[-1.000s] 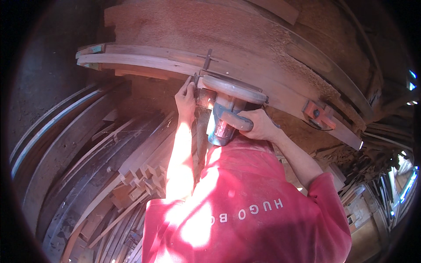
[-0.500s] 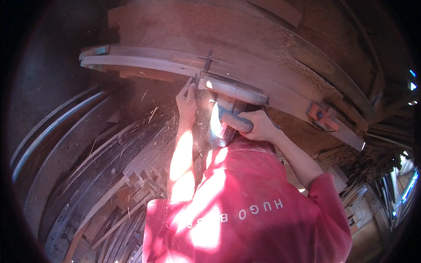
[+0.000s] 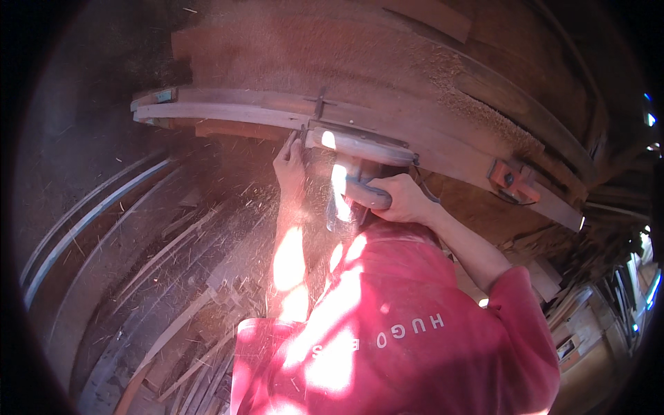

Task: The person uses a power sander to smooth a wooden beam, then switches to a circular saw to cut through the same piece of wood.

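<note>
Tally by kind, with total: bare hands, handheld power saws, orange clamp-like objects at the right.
Bare hands: 2 (left hand, right hand)
Handheld power saw: 1
Orange clamp-like object: 1
Total: 4

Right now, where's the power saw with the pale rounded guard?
In the head view, the saw is near centre, in the right hand, at the edge of the long wooden board.

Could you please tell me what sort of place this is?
Probably a woodworking shop, judging by the blue-and-grey handheld power saw, the long pale wooden board and the loose brown sawdust.
</note>
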Tool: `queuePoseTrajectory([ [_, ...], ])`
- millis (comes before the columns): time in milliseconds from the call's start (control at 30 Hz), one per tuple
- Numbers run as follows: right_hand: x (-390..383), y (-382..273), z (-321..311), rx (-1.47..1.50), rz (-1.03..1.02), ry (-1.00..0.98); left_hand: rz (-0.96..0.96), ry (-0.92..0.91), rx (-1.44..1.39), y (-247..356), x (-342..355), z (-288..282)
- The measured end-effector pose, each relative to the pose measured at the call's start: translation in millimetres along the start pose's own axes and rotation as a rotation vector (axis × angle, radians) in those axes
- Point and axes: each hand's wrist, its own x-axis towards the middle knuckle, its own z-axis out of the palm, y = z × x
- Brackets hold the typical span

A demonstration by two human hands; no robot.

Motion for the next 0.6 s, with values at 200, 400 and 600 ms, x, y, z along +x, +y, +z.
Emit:
queuePoseTrajectory([
  [200,7.2,-1.7,5.3,-0.017,-0.019,0.023,-0.032,0.032,-0.007,-5.6,7.7,-5.8],
  [400,16.7,-7.0,12.4,0.007,-0.045,0.058,-0.095,0.039,0.019,-14.8,19.4,-18.6],
  [600,26.0,-6.6,20.3,-0.019,-0.046,0.077,-0.064,0.035,-0.003,-20.7,27.7,-28.9],
])
